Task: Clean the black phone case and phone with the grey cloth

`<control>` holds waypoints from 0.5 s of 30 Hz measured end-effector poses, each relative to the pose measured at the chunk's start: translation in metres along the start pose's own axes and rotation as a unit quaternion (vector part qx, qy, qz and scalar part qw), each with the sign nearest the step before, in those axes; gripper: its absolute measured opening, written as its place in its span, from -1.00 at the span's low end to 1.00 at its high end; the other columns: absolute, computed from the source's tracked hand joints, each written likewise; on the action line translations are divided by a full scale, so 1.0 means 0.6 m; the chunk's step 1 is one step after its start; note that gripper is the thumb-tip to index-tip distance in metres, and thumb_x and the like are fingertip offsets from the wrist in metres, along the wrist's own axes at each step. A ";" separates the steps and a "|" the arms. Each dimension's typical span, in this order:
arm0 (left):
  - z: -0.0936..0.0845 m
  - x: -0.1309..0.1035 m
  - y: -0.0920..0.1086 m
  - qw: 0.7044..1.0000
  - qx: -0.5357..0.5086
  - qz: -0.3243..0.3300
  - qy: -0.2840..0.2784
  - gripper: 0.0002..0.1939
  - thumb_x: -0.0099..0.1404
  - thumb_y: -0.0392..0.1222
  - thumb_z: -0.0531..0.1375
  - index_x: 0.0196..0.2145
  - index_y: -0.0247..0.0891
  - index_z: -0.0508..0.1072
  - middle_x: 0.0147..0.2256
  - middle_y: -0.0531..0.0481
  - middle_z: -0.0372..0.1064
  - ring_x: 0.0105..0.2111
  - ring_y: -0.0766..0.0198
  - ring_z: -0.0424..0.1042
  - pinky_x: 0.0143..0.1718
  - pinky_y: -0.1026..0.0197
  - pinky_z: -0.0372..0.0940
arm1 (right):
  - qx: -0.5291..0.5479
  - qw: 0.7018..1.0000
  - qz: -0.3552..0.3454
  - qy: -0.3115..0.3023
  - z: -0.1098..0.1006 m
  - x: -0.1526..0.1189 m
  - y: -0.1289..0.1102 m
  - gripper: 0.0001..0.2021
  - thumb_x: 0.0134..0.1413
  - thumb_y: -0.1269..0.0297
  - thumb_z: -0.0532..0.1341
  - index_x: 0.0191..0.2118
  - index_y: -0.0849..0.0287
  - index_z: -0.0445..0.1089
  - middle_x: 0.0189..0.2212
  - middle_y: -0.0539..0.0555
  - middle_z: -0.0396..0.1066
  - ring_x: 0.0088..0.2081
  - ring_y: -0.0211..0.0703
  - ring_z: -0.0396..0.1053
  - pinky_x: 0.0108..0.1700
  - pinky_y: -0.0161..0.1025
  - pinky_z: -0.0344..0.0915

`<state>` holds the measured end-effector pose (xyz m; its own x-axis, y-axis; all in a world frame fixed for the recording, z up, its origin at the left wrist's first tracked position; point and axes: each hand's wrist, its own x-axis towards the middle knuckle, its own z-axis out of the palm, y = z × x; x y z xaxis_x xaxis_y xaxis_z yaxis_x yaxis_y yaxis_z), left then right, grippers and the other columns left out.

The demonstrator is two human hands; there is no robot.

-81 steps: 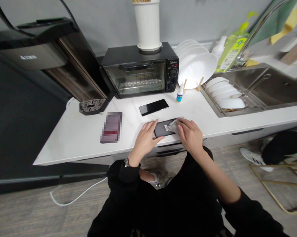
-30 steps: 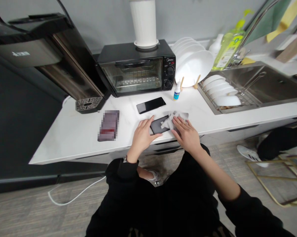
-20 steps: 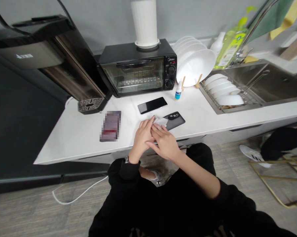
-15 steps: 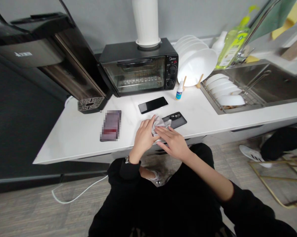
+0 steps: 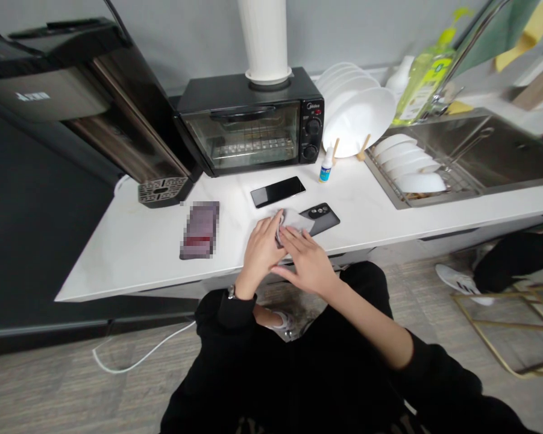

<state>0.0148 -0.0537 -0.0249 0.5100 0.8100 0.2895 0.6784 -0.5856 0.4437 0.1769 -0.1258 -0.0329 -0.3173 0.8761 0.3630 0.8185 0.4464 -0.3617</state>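
A crumpled light grey cloth point(image 5: 299, 220) lies at the counter's front edge, partly over a dark phone point(image 5: 324, 219) whose camera side faces up. My left hand point(image 5: 261, 248) grips the cloth's left side. My right hand point(image 5: 308, 260) rests on the cloth with its fingers extended and the thumb apart. Just behind lies a second phone point(image 5: 278, 192), black screen up. A small white and blue spray bottle point(image 5: 326, 167) stands farther back. To the left, a pixelated phone-shaped item point(image 5: 200, 230) lies flat.
A black toaster oven point(image 5: 253, 138) stands at the back, left of upright white plates point(image 5: 360, 120). A drinks machine point(image 5: 131, 120) is at the left. The sink point(image 5: 515, 150), with bowls point(image 5: 404, 160), lies right. A person's shoe point(image 5: 461, 283) is below the counter.
My right hand has slid slightly left over the cloth, towards my left hand. The cloth's right part now looks flatter. The whole view has shifted a little.
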 end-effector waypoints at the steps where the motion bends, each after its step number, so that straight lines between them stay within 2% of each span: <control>1: 0.000 0.000 -0.001 1.000 0.006 -0.002 -0.001 -0.18 0.36 -0.20 0.29 0.48 -0.26 0.08 0.21 -0.28 0.38 0.20 -0.11 0.33 0.24 -0.12 0.30 | 0.015 1.000 -0.018 -0.012 -0.004 -0.004 -0.002 -0.26 0.43 -0.19 0.07 0.45 0.29 0.19 0.44 0.28 0.19 0.47 0.14 0.13 0.50 0.20 0.03; 4: -0.001 0.000 -0.001 1.000 0.001 0.002 0.003 -0.11 0.35 -0.07 0.35 0.49 -0.24 0.05 0.22 -0.28 0.37 0.21 -0.12 0.33 0.25 -0.13 0.29 | 0.022 0.999 -0.013 -0.020 -0.028 -0.025 0.032 -0.39 0.48 -0.07 0.06 0.47 0.13 0.18 0.43 0.18 0.23 0.46 0.05 0.16 0.49 0.20 0.06; 7: -0.001 0.002 0.002 1.000 -0.020 0.001 0.008 0.01 0.27 0.07 0.43 0.49 -0.17 0.03 0.20 -0.23 0.41 0.18 -0.11 0.36 0.24 -0.13 0.29 | -0.019 0.998 0.061 0.016 -0.053 -0.043 0.091 -0.47 0.52 0.03 0.03 0.46 0.06 0.20 0.42 0.15 0.25 0.46 0.07 0.16 0.46 0.27 0.08; 9: -0.001 0.004 0.005 1.000 -0.026 -0.002 0.009 0.06 0.23 0.10 0.46 0.49 -0.14 0.02 0.19 -0.19 0.43 0.17 -0.10 0.37 0.24 -0.13 0.29 | -0.050 0.992 0.104 0.043 -0.055 -0.044 0.113 -0.48 0.53 0.04 0.00 0.45 0.07 0.21 0.43 0.14 0.23 0.47 0.10 0.14 0.45 0.31 0.07; 12: 0.000 0.005 0.006 1.000 -0.027 -0.007 0.012 0.05 0.23 0.09 0.46 0.49 -0.15 0.04 0.19 -0.19 0.44 0.17 -0.11 0.37 0.25 -0.13 0.28 | -0.081 0.981 0.154 0.082 -0.034 -0.029 0.100 -0.37 0.51 -0.05 0.00 0.46 0.24 0.18 0.46 0.25 0.15 0.49 0.23 0.08 0.44 0.37 0.05; 15: 0.002 0.005 0.002 1.000 -0.026 0.002 0.011 -0.06 0.31 -0.02 0.39 0.49 -0.18 0.05 0.20 -0.21 0.42 0.18 -0.09 0.37 0.25 -0.13 0.29 | -0.075 0.982 0.146 0.089 -0.004 -0.005 0.050 -0.28 0.47 -0.13 0.04 0.46 0.36 0.16 0.46 0.36 0.11 0.49 0.33 0.06 0.46 0.38 0.00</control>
<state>0.0177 -0.0521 -0.0249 0.4995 0.8089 0.3102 0.6476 -0.5865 0.4865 0.2036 -0.1153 -0.0431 0.0189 0.9106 0.4128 0.9276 0.1381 -0.3472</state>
